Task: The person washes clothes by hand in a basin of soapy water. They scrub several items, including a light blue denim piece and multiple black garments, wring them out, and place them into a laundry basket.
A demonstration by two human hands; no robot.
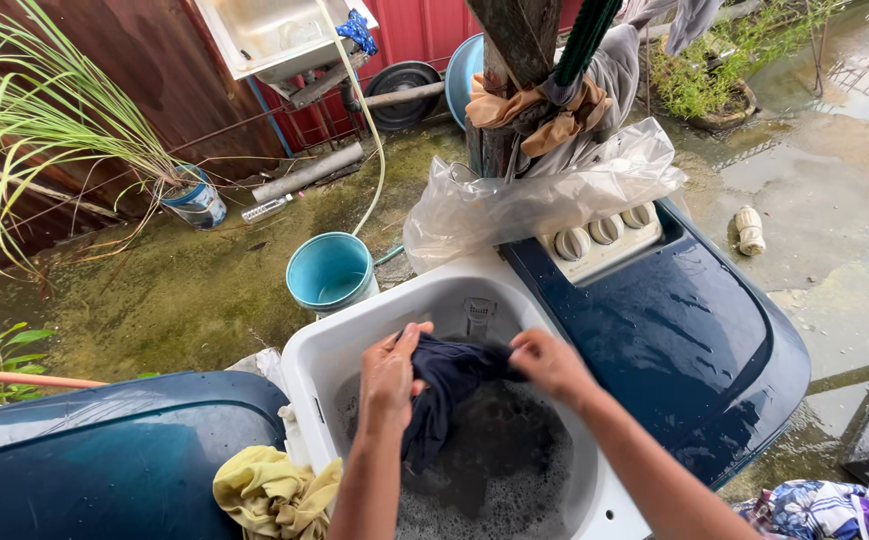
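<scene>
Scrubbing by hand: you are holding a dark cloth (447, 385) over the open tub (355, 335) of a twin-tub washer, above grey, sudsy water (500, 470). This looks like the hand-wash step, with the cloth bunched between both hands and its lower end trailing down toward the foam.

Your left hand (392, 375) is gripping the cloth's left side, fingers curled tight over a fold, thumb on top. Your right hand (552, 365) is pinching the other end, closed on the fabric, knuckles up. Both forearms are reaching in from the bottom edge, angled toward each other, wrists held above the waterline.

The next move, as I judge it, is calling for the hands to work the fabric against itself or dip it back in; keeping a firm hold matters, since wet cloth is likely heavy and slippery.

Around you: a yellow rag (275, 490) is lying on the dark blue lid (105, 460) at left, a teal bucket (330, 270) is standing on the mossy ground beyond the tub, and a plastic sheet (545, 190) is draped over the control knobs (605, 232).
</scene>
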